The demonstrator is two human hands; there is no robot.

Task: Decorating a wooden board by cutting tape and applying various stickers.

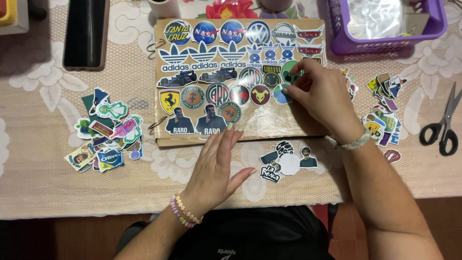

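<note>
Right hand (321,96) pinching a round sticker (282,95) on the sticker album (288,123); left hand (217,163) flat, released, on the album's near edge.

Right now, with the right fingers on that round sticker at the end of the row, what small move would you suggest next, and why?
Probably press the round sticker flat with the right hand: its fingertips pinch the sticker's edge at the end of the row on the brown album page, while the left hand lies flat on the page's lower edge, steadying it.

warm, even indoor light, sharp throughout. glare whitens the clear glossy film over the brown sticker page (269,118). soft shadows sit under both hands.
</note>
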